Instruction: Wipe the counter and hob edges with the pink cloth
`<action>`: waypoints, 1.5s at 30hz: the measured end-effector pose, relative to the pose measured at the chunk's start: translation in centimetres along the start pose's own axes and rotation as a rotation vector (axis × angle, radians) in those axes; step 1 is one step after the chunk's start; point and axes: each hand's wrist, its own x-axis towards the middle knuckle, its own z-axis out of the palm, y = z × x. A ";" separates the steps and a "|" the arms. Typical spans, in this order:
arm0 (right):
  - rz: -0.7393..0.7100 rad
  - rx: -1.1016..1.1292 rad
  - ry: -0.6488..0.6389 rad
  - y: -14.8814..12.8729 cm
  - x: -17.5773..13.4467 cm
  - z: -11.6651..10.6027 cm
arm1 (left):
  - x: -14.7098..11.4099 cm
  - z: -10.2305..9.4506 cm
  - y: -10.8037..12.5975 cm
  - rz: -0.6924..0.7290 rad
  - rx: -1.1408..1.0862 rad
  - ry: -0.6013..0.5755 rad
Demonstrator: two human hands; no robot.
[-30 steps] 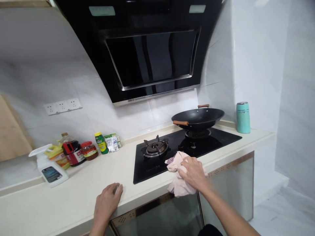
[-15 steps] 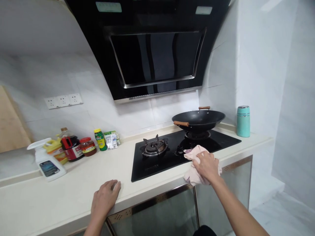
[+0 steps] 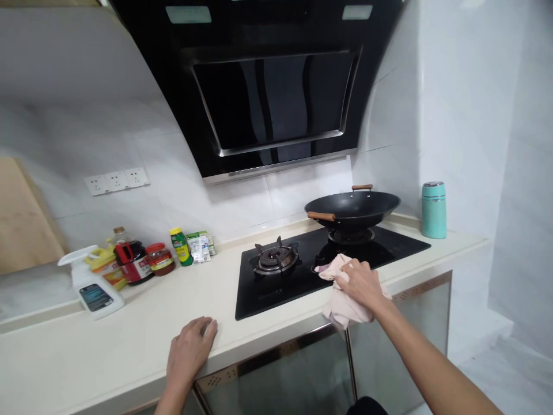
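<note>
far left: wooden board [image 3: 21,222] leaning on the wall, wall sockets [image 3: 116,180] above the counter. white spray bottle [image 3: 91,285] stands near the counter back, just beside it a yellow jug [image 3: 106,266], dark sauce bottle [image 3: 132,260], red-lid jar [image 3: 159,259], green bottle with yellow cap [image 3: 181,246] and some small packets [image 3: 200,246], all bunched along the backsplash

left hand [image 3: 190,349] lies flat, palm down, on the cream countertop [image 3: 129,334] at its front edge, fingers loosely together, gripping nothing

centre: black glass hob [image 3: 276,288] set into the counter, left burner [image 3: 275,259] bare. black range hood [image 3: 268,92] above it

right hand [image 3: 362,283] presses down on a pink cloth [image 3: 343,308], fingers curled and clamped on it. cloth sits on the hob's front right edge, part bunched on the glass ahead of the fingers, part hanging over the counter front toward the glass cabinet door [image 3: 294,374]

behind the cloth: black wok [image 3: 352,206] with wooden handles on the right burner, apart from the hand. far right: teal flask [image 3: 434,210] upright on the counter by the wall, well apart from the wok
</note>
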 end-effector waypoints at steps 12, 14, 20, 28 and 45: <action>-0.089 -0.123 -0.007 -2.8 0.1 0.7 | -0.1 -0.1 0.3 -0.013 0.025 -0.001; -0.154 -0.090 -0.051 -2.5 0.2 0.7 | -0.1 0.0 0.2 -0.016 0.028 0.007; 0.008 -0.066 -0.090 -0.1 2.7 0.0 | -0.3 0.2 0.1 -0.010 0.019 0.039; -0.015 -0.151 -0.049 -2.7 1.5 0.3 | -0.5 -0.1 0.8 -0.016 0.002 0.020; -0.291 0.048 -0.108 -7.1 -0.7 1.3 | -0.9 -0.3 0.9 -0.003 -0.006 0.059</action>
